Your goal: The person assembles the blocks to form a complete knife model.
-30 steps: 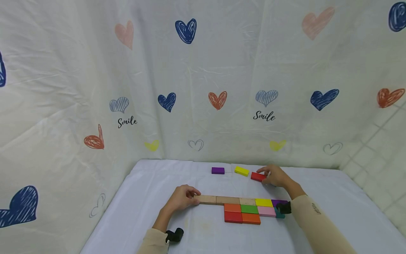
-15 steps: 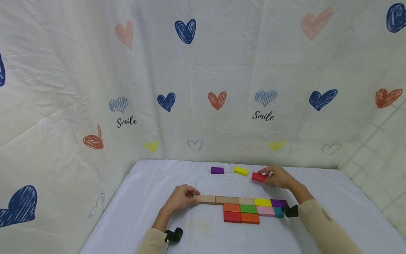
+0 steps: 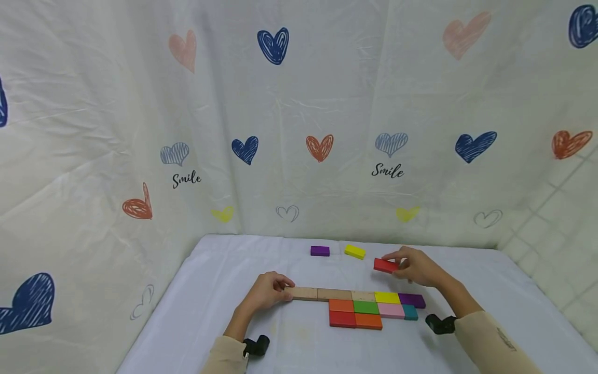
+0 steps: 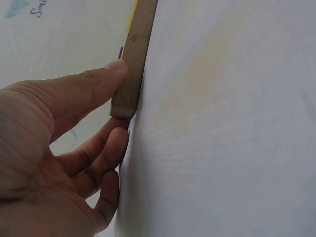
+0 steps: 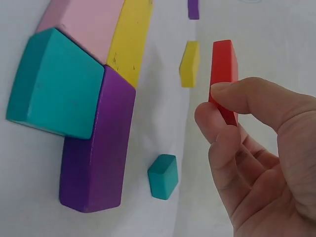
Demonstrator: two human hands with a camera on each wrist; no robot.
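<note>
Red block (image 3: 384,265) sits pinched in the grip of the right hand (image 3: 417,266), between thumb and fingers, behind the joined blocks and over the far part of the white-covered tabletop (image 3: 327,358). The left hand (image 3: 266,292) holds the left end of a plain wooden block (image 3: 301,294), its grip closed there with the fingers curled.

That block starts a row continuing rightward with a second wooden block (image 3: 334,295), a shorter wooden block (image 3: 363,296), a yellow block (image 3: 386,297) and a purple block (image 3: 412,300). Against its near side lie an orange block (image 3: 341,305), a green block (image 3: 366,307), a pink block (image 3: 391,310) and a teal block (image 3: 410,312). Nearest the person, a flat red piece (image 3: 342,319) touches a flat orange piece (image 3: 368,321).

Toward the patterned backdrop (image 3: 345,182), a loose purple piece (image 3: 320,251) and a loose yellow piece (image 3: 354,252) lie apart. The right-wrist view also shows a loose teal piece (image 5: 163,177), separate from the joined blocks.
</note>
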